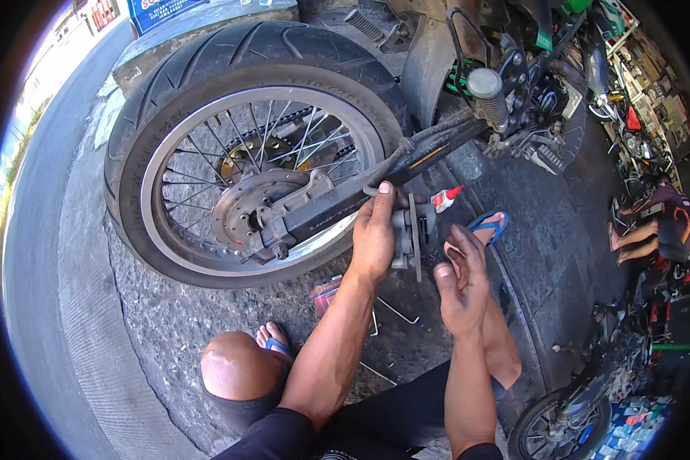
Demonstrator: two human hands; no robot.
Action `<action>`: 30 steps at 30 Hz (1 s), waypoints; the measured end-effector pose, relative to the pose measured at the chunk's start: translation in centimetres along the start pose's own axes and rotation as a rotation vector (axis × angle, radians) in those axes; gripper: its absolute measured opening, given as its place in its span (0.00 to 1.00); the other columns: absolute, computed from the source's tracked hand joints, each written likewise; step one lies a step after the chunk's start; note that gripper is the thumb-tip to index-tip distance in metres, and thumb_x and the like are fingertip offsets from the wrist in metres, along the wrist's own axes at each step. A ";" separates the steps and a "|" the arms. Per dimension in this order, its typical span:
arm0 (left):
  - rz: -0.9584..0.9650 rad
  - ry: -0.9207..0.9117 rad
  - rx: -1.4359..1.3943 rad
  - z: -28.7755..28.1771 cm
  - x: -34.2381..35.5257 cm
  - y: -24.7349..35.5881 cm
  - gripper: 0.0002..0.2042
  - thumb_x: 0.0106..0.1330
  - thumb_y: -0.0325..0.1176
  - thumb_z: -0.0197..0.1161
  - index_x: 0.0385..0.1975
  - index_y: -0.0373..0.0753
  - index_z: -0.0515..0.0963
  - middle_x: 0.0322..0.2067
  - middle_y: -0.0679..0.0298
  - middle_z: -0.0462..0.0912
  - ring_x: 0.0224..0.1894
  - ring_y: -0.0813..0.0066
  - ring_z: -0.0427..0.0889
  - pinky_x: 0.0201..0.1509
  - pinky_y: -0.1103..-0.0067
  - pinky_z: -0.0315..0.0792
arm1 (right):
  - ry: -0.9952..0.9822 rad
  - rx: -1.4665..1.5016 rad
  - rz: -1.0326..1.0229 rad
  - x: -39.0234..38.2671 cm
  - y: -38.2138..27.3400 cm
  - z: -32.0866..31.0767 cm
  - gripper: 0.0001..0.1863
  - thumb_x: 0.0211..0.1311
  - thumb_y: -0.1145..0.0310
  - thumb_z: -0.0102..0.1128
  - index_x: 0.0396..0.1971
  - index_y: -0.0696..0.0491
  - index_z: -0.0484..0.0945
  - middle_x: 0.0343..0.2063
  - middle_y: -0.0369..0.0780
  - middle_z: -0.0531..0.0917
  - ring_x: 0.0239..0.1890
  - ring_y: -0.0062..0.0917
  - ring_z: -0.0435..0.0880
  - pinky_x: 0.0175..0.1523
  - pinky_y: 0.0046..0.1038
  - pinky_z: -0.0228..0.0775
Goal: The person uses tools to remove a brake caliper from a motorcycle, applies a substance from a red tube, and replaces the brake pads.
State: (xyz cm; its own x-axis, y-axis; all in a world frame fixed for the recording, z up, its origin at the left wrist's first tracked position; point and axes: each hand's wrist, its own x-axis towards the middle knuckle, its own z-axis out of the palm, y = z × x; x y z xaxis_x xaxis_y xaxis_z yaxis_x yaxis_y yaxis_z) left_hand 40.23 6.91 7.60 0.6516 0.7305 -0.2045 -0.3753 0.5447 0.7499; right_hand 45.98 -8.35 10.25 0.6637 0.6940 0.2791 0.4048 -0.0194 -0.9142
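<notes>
My left hand [373, 239] is closed round a grey metal brake caliper [411, 238], thumb on top, beside the motorcycle's swingarm [376, 184]. A flat plate stands out on the caliper's right side. Just right of it, my right hand [464, 285] is half curled, thumb and fingers apart, with nothing visible in it. A small white bottle with a red pointed cap [447, 198] shows just beyond the caliper; whether it rests on something there I cannot tell. The rear wheel [264, 165], with spokes and a brake disc [245, 211], fills the upper left.
Hex keys [397, 310] and a red package [326, 294] lie on the rough ground below the wheel. My sandalled feet stand either side. Another person [659, 226] sits at the far right, near parked motorcycles [563, 429]. A road runs along the left.
</notes>
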 end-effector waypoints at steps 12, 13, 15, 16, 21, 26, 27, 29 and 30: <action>-0.163 0.026 0.060 -0.7 -0.9 2.9 0.27 0.74 0.60 0.45 0.31 0.40 0.77 0.26 0.67 0.78 0.25 0.81 0.72 0.29 0.81 0.69 | -0.506 -0.525 -0.273 4.9 -2.7 -1.3 0.58 0.34 0.44 0.79 0.66 0.58 0.63 0.64 0.49 0.69 0.67 0.41 0.68 0.72 0.50 0.42; -0.173 0.027 0.014 -0.8 -0.9 3.0 0.27 0.74 0.60 0.45 0.31 0.40 0.77 0.26 0.67 0.78 0.25 0.81 0.72 0.28 0.81 0.69 | -0.496 -0.473 -0.255 5.0 -2.8 -1.3 0.55 0.35 0.49 0.80 0.65 0.58 0.65 0.64 0.49 0.69 0.67 0.41 0.68 0.72 0.47 0.46; -0.200 0.002 -0.050 -1.1 -0.7 2.9 0.26 0.73 0.59 0.47 0.33 0.40 0.77 0.29 0.64 0.80 0.25 0.79 0.77 0.30 0.80 0.74 | -0.472 -0.367 -0.214 5.2 -2.7 -1.5 0.49 0.37 0.58 0.81 0.63 0.57 0.69 0.63 0.49 0.70 0.66 0.41 0.69 0.71 0.42 0.54; -0.216 -0.006 -0.076 -1.1 -0.8 3.0 0.26 0.73 0.59 0.47 0.34 0.40 0.78 0.29 0.63 0.81 0.26 0.78 0.79 0.30 0.80 0.76 | -0.483 -0.318 -0.198 5.3 -2.7 -1.6 0.45 0.40 0.68 0.79 0.63 0.56 0.69 0.64 0.49 0.70 0.66 0.41 0.69 0.69 0.39 0.60; -0.263 -0.090 -0.239 -1.3 -0.3 2.3 0.25 0.75 0.55 0.46 0.44 0.34 0.76 0.35 0.52 0.84 0.33 0.68 0.86 0.37 0.74 0.84 | -0.456 -0.249 -0.143 4.8 -3.0 -1.9 0.43 0.42 0.68 0.78 0.63 0.57 0.69 0.63 0.49 0.70 0.66 0.42 0.69 0.70 0.40 0.58; -0.249 -0.116 -0.281 -1.2 -0.3 2.3 0.26 0.75 0.55 0.45 0.45 0.33 0.75 0.38 0.48 0.84 0.35 0.64 0.87 0.39 0.71 0.85 | -0.371 -0.200 -0.115 4.0 -2.6 -1.8 0.39 0.47 0.69 0.75 0.61 0.58 0.70 0.60 0.47 0.72 0.62 0.37 0.72 0.66 0.36 0.63; -0.255 -0.122 -0.284 -1.4 -0.2 2.1 0.26 0.75 0.55 0.45 0.45 0.33 0.74 0.38 0.48 0.84 0.35 0.64 0.87 0.39 0.70 0.85 | -0.334 -0.145 -0.077 3.8 -2.2 -2.0 0.37 0.49 0.69 0.74 0.61 0.59 0.71 0.60 0.46 0.72 0.60 0.35 0.73 0.64 0.35 0.64; -0.236 -0.051 -0.241 -2.5 0.6 1.0 0.27 0.73 0.57 0.47 0.46 0.34 0.74 0.38 0.48 0.84 0.33 0.63 0.87 0.35 0.70 0.84 | -0.178 0.046 0.076 2.9 -0.6 -1.7 0.29 0.56 0.70 0.70 0.57 0.60 0.73 0.53 0.41 0.78 0.50 0.27 0.78 0.55 0.28 0.70; -0.247 -0.030 -0.178 -3.1 0.6 0.8 0.27 0.73 0.58 0.47 0.45 0.34 0.74 0.37 0.48 0.84 0.32 0.64 0.87 0.34 0.71 0.84 | -0.075 0.078 0.230 2.4 2.5 -1.9 0.26 0.57 0.70 0.69 0.55 0.60 0.74 0.48 0.39 0.80 0.46 0.26 0.80 0.52 0.28 0.72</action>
State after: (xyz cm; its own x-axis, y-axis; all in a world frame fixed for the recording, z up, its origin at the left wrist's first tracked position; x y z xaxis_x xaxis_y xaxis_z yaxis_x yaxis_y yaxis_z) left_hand 38.30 9.09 6.06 0.7561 0.5554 -0.3462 -0.3109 0.7702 0.5569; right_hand 49.80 -8.06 9.23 0.6829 0.7293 0.0413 0.1971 -0.1295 -0.9718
